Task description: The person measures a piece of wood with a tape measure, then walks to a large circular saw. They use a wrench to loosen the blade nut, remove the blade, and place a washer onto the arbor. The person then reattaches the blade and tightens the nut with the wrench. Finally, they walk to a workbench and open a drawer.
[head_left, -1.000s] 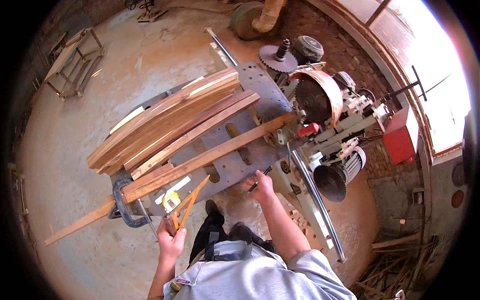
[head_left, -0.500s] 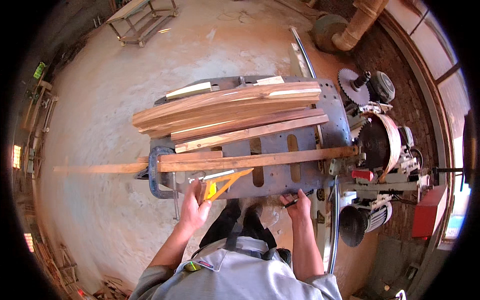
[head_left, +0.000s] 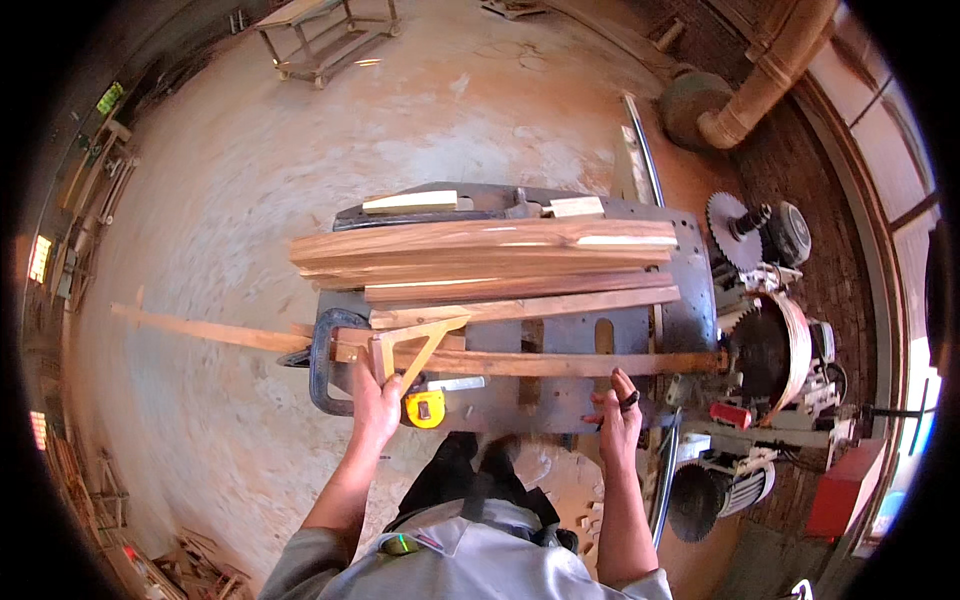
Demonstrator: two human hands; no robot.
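My left hand (head_left: 374, 402) grips a yellow triangular set square (head_left: 432, 345), which stands tilted over the long wooden strip (head_left: 570, 364). A yellow tape measure (head_left: 425, 410) lies beside that hand on the metal table (head_left: 480, 405). To the left, a dark blue C-clamp (head_left: 322, 365) sits around the strip and table edge. My right hand (head_left: 618, 420) is near the table's front edge, its fingers partly curled around a dark pen-like stick (head_left: 629, 400). Part of the stick is hidden by the fingers.
Several wooden boards (head_left: 480, 245) lie across the table's far half. At the right stand machine parts with toothed saw blades (head_left: 757, 350) and a red box (head_left: 845, 487). A metal rail (head_left: 645, 150) runs along the right side. A wheeled wooden cart (head_left: 325, 40) stands far off.
The set square has moved forward, over the strip, with my left hand. My right hand has risen toward the table edge. The tape measure shows more fully, and the whole view has shifted.
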